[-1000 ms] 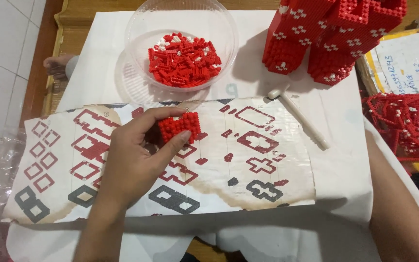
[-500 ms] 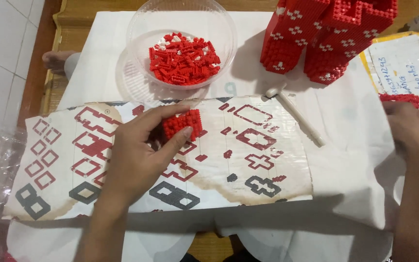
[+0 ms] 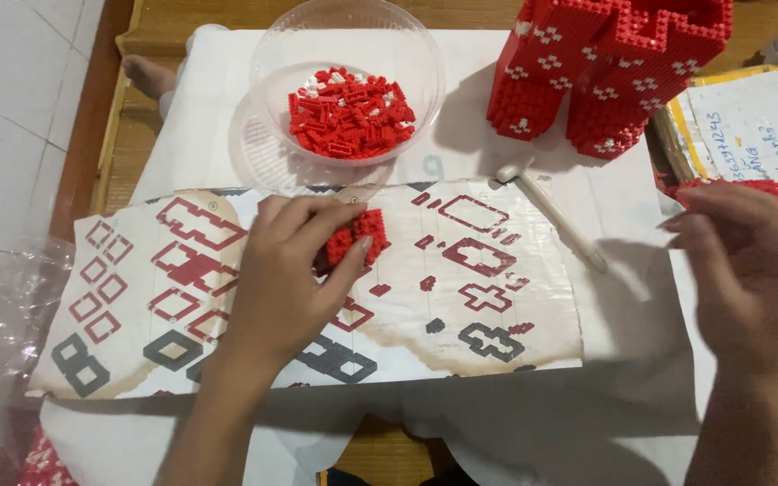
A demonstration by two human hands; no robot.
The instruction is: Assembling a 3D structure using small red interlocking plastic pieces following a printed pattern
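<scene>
Your left hand (image 3: 281, 279) is in the middle of the frame, and its fingers are pinched tight on a small red brick block (image 3: 357, 238). The block sits just above a printed pattern sheet (image 3: 461, 297) with red and grey shapes, which lies flat on the white bench (image 3: 218, 135). Your right hand (image 3: 754, 261) is at the right edge of the frame, with its fingers curled and a little apart. It is touching a red brick piece (image 3: 758, 187) there, but you cannot tell if it grips it. A clear bowl (image 3: 272, 67) full of loose red bricks (image 3: 351, 112) stands at the top, above the sheet. A big red brick model (image 3: 605, 63) stands in the upper right. A white stick tool (image 3: 551, 211) lies just below the model, near the sheet's top edge.
</scene>
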